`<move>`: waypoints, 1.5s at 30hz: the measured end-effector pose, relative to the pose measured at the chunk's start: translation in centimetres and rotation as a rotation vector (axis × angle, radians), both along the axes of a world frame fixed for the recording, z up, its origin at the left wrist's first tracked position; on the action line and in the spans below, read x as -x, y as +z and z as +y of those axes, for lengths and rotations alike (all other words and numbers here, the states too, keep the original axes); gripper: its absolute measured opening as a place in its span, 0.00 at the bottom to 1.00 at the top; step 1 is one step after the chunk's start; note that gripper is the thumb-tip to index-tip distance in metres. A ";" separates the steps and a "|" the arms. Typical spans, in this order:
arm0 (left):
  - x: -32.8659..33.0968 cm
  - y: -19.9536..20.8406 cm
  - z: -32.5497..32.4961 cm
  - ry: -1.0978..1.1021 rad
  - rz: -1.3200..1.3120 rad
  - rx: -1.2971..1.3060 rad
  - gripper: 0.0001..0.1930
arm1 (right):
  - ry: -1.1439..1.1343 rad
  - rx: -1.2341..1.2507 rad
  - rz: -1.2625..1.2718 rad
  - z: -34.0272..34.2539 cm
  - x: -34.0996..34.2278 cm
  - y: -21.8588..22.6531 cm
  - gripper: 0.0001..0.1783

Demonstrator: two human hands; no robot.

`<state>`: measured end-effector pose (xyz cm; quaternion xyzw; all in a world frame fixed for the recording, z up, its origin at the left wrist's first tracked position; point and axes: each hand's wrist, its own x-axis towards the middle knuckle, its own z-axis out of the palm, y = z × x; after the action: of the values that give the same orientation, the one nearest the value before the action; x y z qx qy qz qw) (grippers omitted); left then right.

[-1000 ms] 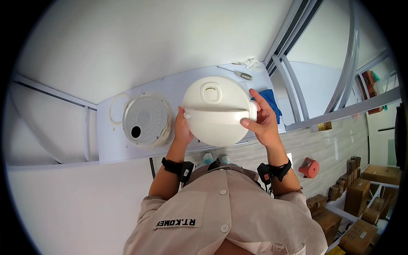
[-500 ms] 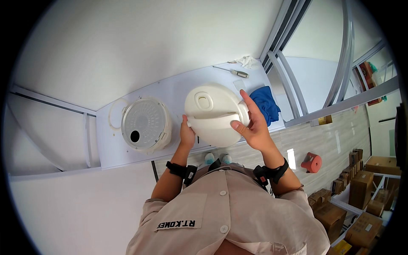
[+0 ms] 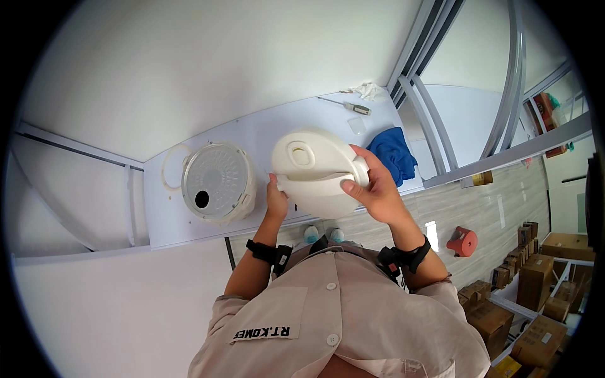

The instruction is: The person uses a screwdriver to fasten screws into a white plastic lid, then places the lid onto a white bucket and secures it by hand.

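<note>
Holding white domed lid [image 3: 314,165] in both hands, above desk [image 3: 258,135] by its front edge, with handle [image 3: 322,179] running crosswise; gripping left side with left hand [image 3: 276,200], fingers mostly hidden; clasping right side with right hand [image 3: 382,194], with thumb on top. On desk, noting round tub [image 3: 217,176] with grey top toward left edge, thin white ring [image 3: 164,170] near back left corner, blue cloth [image 3: 392,154] at right edge, screwdriver [image 3: 358,108] and crumpled white rag [image 3: 368,92] by back right corner; on floor [image 3: 485,220], seeing red stool [image 3: 464,242]

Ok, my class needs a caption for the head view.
Left hand and right hand hold a domed cream cover near a blue cloth.
</note>
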<state>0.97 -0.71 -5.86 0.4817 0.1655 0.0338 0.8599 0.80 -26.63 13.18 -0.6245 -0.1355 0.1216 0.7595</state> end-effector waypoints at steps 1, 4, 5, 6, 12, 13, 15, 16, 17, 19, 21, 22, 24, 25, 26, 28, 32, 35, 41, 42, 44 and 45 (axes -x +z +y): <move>0.3 -0.2 0.3 -0.051 0.026 -0.099 0.28 | -0.011 0.021 -0.016 -0.2 -0.1 0.0 0.35; 0.4 -0.9 1.6 -0.220 -0.063 -0.299 0.23 | -0.008 -0.038 0.026 -0.8 -0.8 -0.1 0.36; 0.5 -1.2 1.9 -0.277 -0.120 -0.349 0.22 | 0.002 0.018 0.035 -1.2 -1.0 -0.1 0.36; 0.5 -0.9 1.7 -0.260 -0.098 -0.391 0.22 | 0.010 0.076 0.045 -1.6 -1.2 -0.1 0.36; 0.5 7.5 -0.5 -0.012 -0.115 -0.760 0.20 | 0.052 0.143 -0.034 -0.7 -0.6 1.2 0.35; 0.5 8.3 -0.3 0.022 -0.138 -0.843 0.20 | 0.074 0.151 -0.056 -0.5 -0.5 1.3 0.35; 0.7 10.6 -0.3 0.048 -0.258 -1.023 0.21 | 0.096 0.183 -0.045 -0.2 -0.5 1.4 0.35; 1.0 12.3 -0.5 0.038 -0.356 -1.119 0.22 | 0.105 0.199 -0.039 -0.2 -0.6 1.4 0.35; 1.2 13.8 -0.6 0.027 -0.456 -1.214 0.23 | 0.102 0.218 -0.043 -0.2 -0.6 1.4 0.34; 1.6 16.2 -1.7 -0.023 -0.588 -1.216 0.24 | 0.106 0.256 -0.053 -0.1 -0.7 1.4 0.34; 2.0 16.8 -2.4 -0.089 -0.545 -1.164 0.24 | 0.092 0.400 -0.104 0.1 -0.7 2.2 0.34; 2.4 16.9 -2.6 -0.128 -0.439 -1.108 0.23 | 0.084 0.472 -0.130 0.2 -0.7 2.6 0.33; 2.3 16.6 -3.0 -0.102 -0.322 -0.990 0.19 | 0.003 0.456 -0.415 0.9 -0.9 1.0 0.34; 1.9 16.0 -3.1 -0.035 -0.310 -0.928 0.17 | -0.037 0.445 -0.560 1.2 -1.0 0.2 0.35; 1.5 15.3 -3.1 0.031 -0.298 -0.866 0.16 | -0.051 0.511 -0.645 1.6 -1.0 -0.3 0.35; 0.6 13.7 -1.8 -0.209 -0.062 -0.695 0.25 | -0.081 0.644 -0.811 2.1 -1.2 -1.4 0.36; 0.0 12.7 -1.7 -0.507 0.286 -0.433 0.36 | -0.040 0.788 -0.993 2.9 -1.7 -5.1 0.34; -0.3 10.9 -1.4 -0.627 0.375 -0.153 0.33 | -0.029 0.759 -1.043 3.4 -1.8 -6.9 0.32; -0.3 7.7 -1.4 -0.656 0.490 -0.025 0.30 | 0.025 0.808 -1.074 3.6 -1.9 -10.6 0.32; -0.3 7.3 -1.4 -0.648 0.490 -0.026 0.29 | 0.028 0.808 -1.068 3.5 -1.9 -11.0 0.32; -0.3 6.4 -1.4 -0.631 0.491 -0.029 0.29 | 0.033 0.809 -1.057 3.3 -2.1 -11.7 0.30; -0.3 5.9 -1.3 -0.636 0.475 -0.032 0.28 | 0.045 0.811 -1.021 3.2 -2.2 -12.1 0.30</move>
<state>1.30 -2.05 0.07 0.5167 0.2017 -0.3438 0.7577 2.99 -23.46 1.06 -0.8379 -0.4357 -0.1330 0.3008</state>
